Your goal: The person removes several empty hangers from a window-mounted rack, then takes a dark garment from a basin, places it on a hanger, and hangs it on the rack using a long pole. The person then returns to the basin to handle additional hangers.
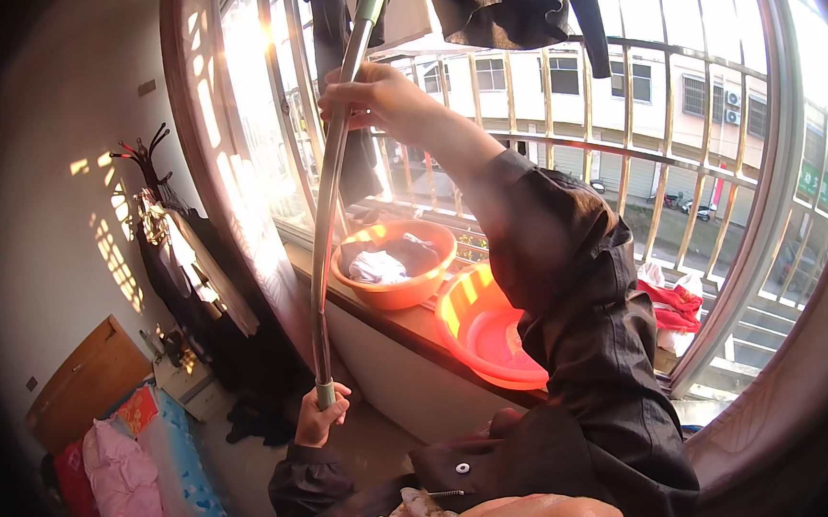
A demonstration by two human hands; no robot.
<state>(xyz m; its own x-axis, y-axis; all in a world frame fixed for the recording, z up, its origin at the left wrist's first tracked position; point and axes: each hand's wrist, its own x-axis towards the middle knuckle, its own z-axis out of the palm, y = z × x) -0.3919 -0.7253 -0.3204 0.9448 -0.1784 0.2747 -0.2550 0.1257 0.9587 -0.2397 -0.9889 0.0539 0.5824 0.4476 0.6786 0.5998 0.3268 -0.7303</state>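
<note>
A metal pole [331,181] with pale green sleeves stands nearly upright in front of me and runs up out of the picture. At its lower end, my left hand [318,419] is closed around the green grip. Higher up, my right hand [382,101] holds the shaft between thumb and fingers. Dark garments [507,13] hang beside the pole's upper part; what they hang from is out of view. Below my right arm, an orange plastic basin [389,301] on the windowsill holds wet-looking white and dark cloth. Partly behind my sleeve sits a second orange-red basin [485,371].
Metal window bars [625,122] rise behind the sill, with a street and a building beyond. A red and white cloth bundle [673,305] lies by the right window frame. To the left are a loaded coat rack [191,257] and a bed with a wooden headboard [92,384].
</note>
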